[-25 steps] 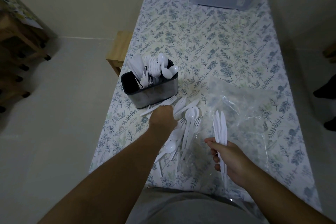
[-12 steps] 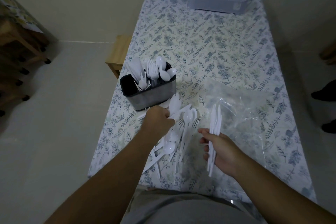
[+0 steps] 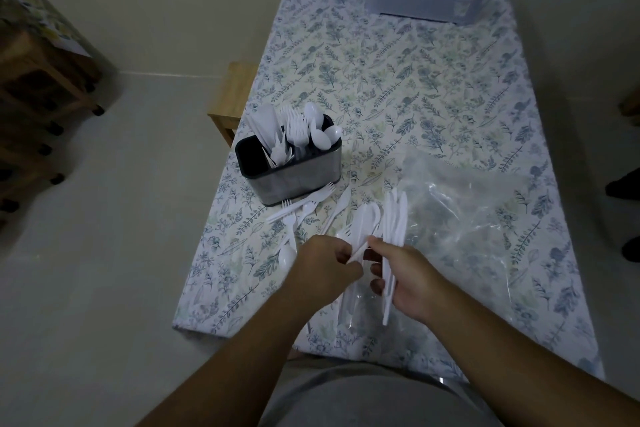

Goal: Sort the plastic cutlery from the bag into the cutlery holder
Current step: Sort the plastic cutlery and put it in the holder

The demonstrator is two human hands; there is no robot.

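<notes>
A floral-clothed counter [image 3: 398, 87] carries a crumpled clear plastic bag [image 3: 460, 218], a dark oblong cutlery holder [image 3: 298, 177] holding white cutlery, and loose white plastic forks [image 3: 304, 203]. The right hand [image 3: 403, 274] clamps a bundle of white plastic knives [image 3: 394, 218]; the left hand [image 3: 323, 269] pinches one white piece.

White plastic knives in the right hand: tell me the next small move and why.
Probably slide the piece pinched by the left hand into the bundle of white plastic knives in the right hand. The hands meet over the loose pile, and the grey oblong cutlery holder already stands sorted, so gathering before carrying seems sensible.
</notes>
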